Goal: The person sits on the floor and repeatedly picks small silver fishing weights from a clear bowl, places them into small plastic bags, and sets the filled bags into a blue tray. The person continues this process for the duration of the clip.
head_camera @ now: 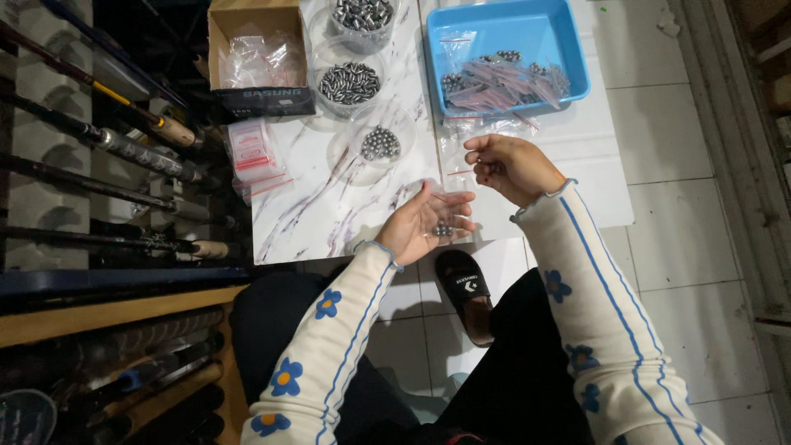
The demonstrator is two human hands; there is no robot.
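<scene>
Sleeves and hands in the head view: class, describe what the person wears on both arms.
Both arms wear cream long sleeves with a thin blue stripe running lengthwise, blue flowers with orange centres, and blue-edged cuffs. The left hand and right hand are bare: no gloves, and no rings or watch are visible.

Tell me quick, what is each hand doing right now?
Left hand: open, palm up, cupping small metal balls.
Right hand: fingers pinched on a small clear bag.
</scene>
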